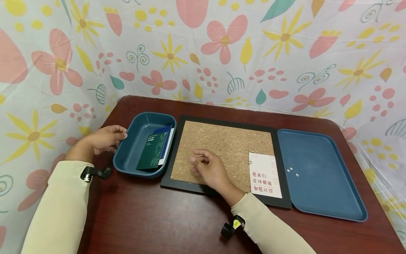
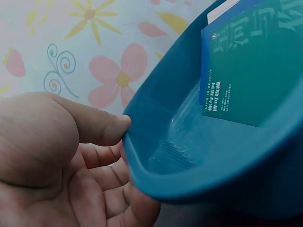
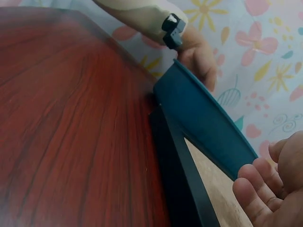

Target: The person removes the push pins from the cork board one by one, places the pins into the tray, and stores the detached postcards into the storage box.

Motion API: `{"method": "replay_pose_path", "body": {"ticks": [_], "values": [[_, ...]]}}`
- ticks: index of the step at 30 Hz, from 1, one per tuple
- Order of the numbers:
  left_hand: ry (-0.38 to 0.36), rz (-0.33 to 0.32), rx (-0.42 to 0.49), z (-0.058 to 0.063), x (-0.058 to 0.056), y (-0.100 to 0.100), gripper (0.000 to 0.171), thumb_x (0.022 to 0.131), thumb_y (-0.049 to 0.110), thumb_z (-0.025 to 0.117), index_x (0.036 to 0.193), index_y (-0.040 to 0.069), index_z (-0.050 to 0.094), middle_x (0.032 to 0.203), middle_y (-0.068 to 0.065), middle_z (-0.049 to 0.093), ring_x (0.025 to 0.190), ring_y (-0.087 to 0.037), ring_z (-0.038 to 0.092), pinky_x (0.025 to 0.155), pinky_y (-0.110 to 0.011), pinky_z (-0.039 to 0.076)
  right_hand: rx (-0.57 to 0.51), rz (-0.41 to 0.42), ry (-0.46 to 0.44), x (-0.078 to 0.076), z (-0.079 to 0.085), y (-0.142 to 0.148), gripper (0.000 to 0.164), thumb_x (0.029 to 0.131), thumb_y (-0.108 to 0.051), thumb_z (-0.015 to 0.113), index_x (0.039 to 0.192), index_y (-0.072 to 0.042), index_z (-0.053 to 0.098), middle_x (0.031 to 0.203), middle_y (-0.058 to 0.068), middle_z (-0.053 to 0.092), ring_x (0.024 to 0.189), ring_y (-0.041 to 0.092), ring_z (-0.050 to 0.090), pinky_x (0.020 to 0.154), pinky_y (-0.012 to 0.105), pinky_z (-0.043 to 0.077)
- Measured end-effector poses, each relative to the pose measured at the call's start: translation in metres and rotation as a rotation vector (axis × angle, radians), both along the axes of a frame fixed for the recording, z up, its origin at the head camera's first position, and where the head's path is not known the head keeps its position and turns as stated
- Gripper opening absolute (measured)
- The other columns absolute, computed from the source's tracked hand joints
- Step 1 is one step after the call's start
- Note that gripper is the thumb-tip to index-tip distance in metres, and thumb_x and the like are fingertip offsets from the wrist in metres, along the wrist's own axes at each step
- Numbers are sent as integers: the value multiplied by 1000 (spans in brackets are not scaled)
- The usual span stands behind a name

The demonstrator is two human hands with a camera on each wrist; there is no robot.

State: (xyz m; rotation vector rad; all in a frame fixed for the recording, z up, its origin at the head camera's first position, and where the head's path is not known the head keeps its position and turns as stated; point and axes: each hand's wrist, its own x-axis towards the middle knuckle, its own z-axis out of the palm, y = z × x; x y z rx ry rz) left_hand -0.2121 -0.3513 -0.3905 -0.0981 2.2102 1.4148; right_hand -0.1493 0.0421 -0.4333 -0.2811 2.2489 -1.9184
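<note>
In the head view my left hand [image 1: 109, 138] is at the left rim of a deep blue plastic basin [image 1: 133, 146]. The left wrist view shows its thumb [image 2: 116, 130] on the rim, with the other fingers curled beneath. Inside the basin lie a green card [image 1: 151, 152] with pale characters, a blue card [image 1: 163, 129] and a white edge behind it. My right hand [image 1: 209, 168] hovers over a black-framed cork board [image 1: 222, 137], its fingers loosely bent around nothing. A white card [image 1: 261, 176] with red characters sits at the board's right side, a small pin [image 1: 250, 162] at its left edge.
Right of the board is a shallow blue tray [image 1: 320, 169], with a few small clear pins [image 1: 297, 175] near its left edge. All stand on a dark red-brown wooden table [image 1: 152, 215]. A flowered cloth [image 1: 190, 53] hangs behind and at both sides.
</note>
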Motion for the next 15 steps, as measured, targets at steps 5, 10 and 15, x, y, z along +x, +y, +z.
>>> {"method": "replay_pose_path", "body": {"ticks": [5,10,15], "values": [[83,-17,-124,3,4,5,35,112,19,43,133,-7,39,95,-11,54,81,-25,58,71,-41,55,132,30,96,1,-1,9,32,98,-11,71,128,0,67,91,8,75,75,23,73,64,30,59],[147,-28,-246,8,6,13,33,111,20,43,130,-7,41,96,-17,49,81,-29,52,72,-42,50,327,71,273,3,-3,16,32,98,-17,72,128,-6,69,91,-6,75,77,9,68,65,28,53],[235,-59,-431,15,9,20,42,110,23,46,134,-11,40,118,-28,54,100,-39,57,85,-53,50,436,92,384,4,-2,27,32,99,-19,72,128,-8,69,92,-7,75,79,7,68,71,30,56]]}}
